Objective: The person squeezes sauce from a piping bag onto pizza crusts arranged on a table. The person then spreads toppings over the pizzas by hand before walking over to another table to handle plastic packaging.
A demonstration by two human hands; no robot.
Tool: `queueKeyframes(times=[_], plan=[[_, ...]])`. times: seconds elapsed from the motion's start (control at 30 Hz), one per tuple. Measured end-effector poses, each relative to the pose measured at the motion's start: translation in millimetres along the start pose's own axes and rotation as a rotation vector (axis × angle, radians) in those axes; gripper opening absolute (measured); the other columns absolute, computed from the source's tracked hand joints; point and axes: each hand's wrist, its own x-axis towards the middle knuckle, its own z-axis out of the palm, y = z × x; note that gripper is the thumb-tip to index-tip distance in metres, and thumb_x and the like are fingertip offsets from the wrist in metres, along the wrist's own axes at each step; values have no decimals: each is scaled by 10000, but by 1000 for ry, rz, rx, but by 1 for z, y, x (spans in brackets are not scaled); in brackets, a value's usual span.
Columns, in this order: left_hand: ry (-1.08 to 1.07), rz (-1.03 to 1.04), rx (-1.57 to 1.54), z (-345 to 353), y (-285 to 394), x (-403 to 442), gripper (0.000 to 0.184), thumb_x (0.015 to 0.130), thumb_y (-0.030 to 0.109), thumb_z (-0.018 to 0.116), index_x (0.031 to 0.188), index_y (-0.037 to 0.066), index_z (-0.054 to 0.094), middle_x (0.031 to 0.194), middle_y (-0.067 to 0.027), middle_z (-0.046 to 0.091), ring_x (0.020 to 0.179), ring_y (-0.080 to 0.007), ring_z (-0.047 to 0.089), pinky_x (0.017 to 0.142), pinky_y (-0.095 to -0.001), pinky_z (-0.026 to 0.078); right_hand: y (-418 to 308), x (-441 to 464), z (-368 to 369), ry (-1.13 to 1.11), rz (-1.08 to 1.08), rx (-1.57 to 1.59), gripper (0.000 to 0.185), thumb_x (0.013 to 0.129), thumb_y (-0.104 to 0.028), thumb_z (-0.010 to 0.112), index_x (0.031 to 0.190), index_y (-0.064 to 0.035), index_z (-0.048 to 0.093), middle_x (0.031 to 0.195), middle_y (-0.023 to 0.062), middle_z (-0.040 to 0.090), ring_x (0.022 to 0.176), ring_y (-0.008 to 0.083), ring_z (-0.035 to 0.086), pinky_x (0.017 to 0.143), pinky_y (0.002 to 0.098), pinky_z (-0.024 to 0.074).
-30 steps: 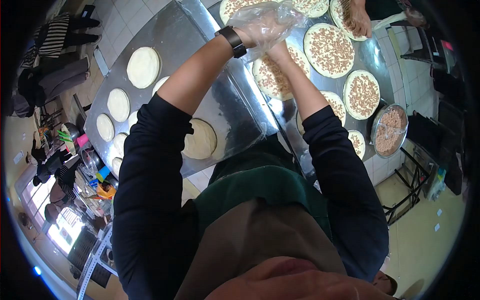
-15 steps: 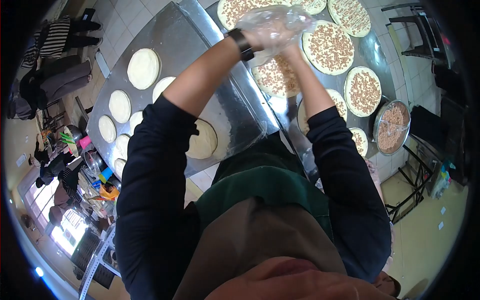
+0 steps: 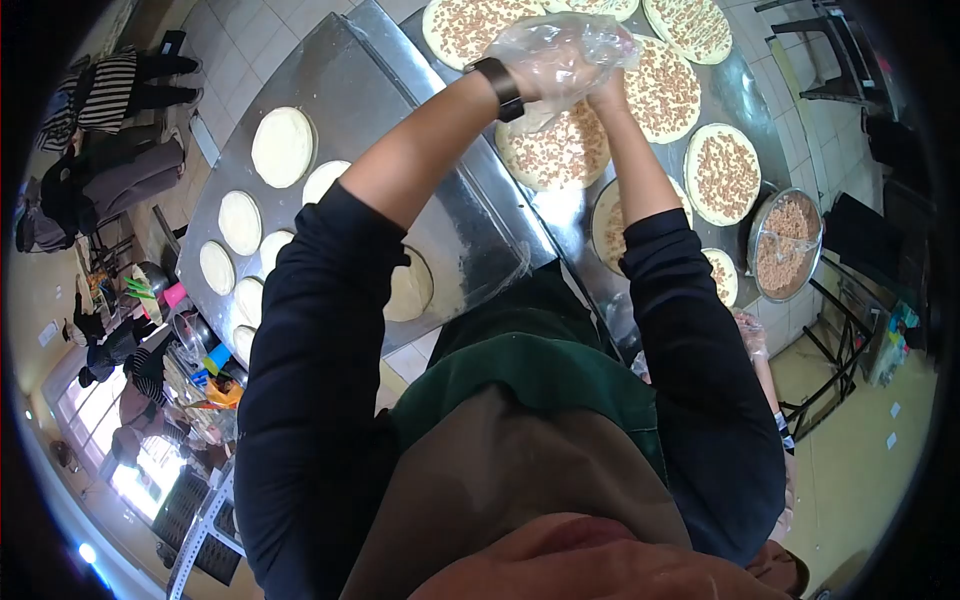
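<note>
My left hand [image 3: 555,65] is wrapped in a loose clear plastic glove and has a dark watch at its wrist. Close against it is my right hand [image 3: 608,92], partly covered by the crinkled plastic. The fingers of both hands are hidden or blurred, so whether they hold anything does not show. Directly beneath the hands is a flat dough round [image 3: 555,150] strewn with brown crumbly topping. Similar topped rounds surround it, among them one at the right [image 3: 723,175] and one beyond my hands [image 3: 665,90].
Plain dough rounds [image 3: 283,147] rest on the metal table [image 3: 370,130] at left. A metal bowl of brown topping [image 3: 787,250] is at the right table edge. Another person's plastic-gloved hand [image 3: 750,335] shows beside my right sleeve. Other people stand at the far left.
The hands stay together above the topped dough, with a small shift to the right. More of the other person's gloved hand and arm shows at the right.
</note>
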Motion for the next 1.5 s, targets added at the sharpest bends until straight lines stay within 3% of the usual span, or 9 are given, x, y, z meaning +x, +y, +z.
queueKeyframes(times=[0.17, 0.3, 0.57, 0.77, 0.87, 1.17, 1.23, 1.43, 1.5], plan=[[224, 261, -587, 3, -23, -33, 334, 826, 147, 469, 1159, 136, 481, 1147, -63, 515, 993, -213, 506, 859, -299, 410, -10, -49, 58, -74, -17, 37, 418, 791, -162, 534, 1142, 24, 405, 1176, 196, 443, 1099, 265, 424, 923, 330, 350], [161, 329, 426, 1, -23, -40, 325, 831, 150, 467, 1153, 120, 481, 1143, -72, 513, 989, -213, 512, 855, -300, 416, -3, -51, 63, -78, 63, 121, 408, 770, -157, 551, 1126, 4, 436, 1157, 179, 469, 1087, 257, 439, 914, 337, 356], [272, 152, -442, 18, -18, -32, 335, 826, 272, 489, 1126, 123, 512, 1129, -41, 529, 1021, -175, 494, 860, -268, 399, -41, -59, 30, -46, 128, 52, 326, 737, -78, 598, 1040, 10, 518, 1004, 130, 568, 918, 196, 542, 768, 308, 449], [137, 331, 347, 2, 4, -39, 486, 778, 340, 528, 1190, 105, 424, 1148, -65, 512, 1059, -177, 475, 891, -309, 395, -9, -65, 42, -5, -59, -17, 365, 728, -117, 609, 1053, 12, 507, 1039, 143, 550, 945, 214, 532, 792, 318, 437], [84, 236, -574, 43, -11, -7, 300, 854, 233, 438, 1140, 174, 505, 1150, -19, 509, 1029, -160, 489, 878, -245, 382, -17, -26, -28, -57, 168, -25, 331, 719, -119, 630, 1004, 11, 523, 995, 119, 570, 793, 201, 590, 688, 292, 483], [47, 376, 401, -4, 10, -49, 329, 842, 230, 478, 1153, 120, 475, 1149, -42, 505, 1031, -165, 488, 881, -274, 388, 32, -81, 66, -148, -167, -108, 538, 738, -128, 598, 1204, 10, 367, 1221, 219, 395, 1163, 291, 364, 970, 359, 301], [182, 308, -142, 16, -6, -35, 386, 803, 275, 482, 1148, 101, 472, 1138, -66, 522, 1092, -164, 450, 927, -306, 364, -33, -67, 20, -94, 374, 60, 486, 719, -104, 620, 1154, 5, 433, 1135, 181, 489, 1058, 261, 477, 867, 345, 416], [-28, 88, -984, 30, -10, -26, 347, 824, 180, 517, 1158, 108, 458, 1130, -45, 521, 997, -145, 505, 856, -251, 414, -33, -68, 0, -10, 115, 51, 413, 706, -62, 619, 1079, 38, 474, 1056, 165, 539, 941, 218, 539, 784, 317, 455], [133, 382, -104, 6, 25, -37, 327, 813, 175, 520, 1133, 114, 484, 1118, -46, 528, 979, -151, 518, 838, -250, 427, 9, -89, 43, -59, -91, 50, 482, 724, -100, 601, 1155, 12, 417, 1187, 194, 438, 1131, 286, 385, 960, 348, 292]])
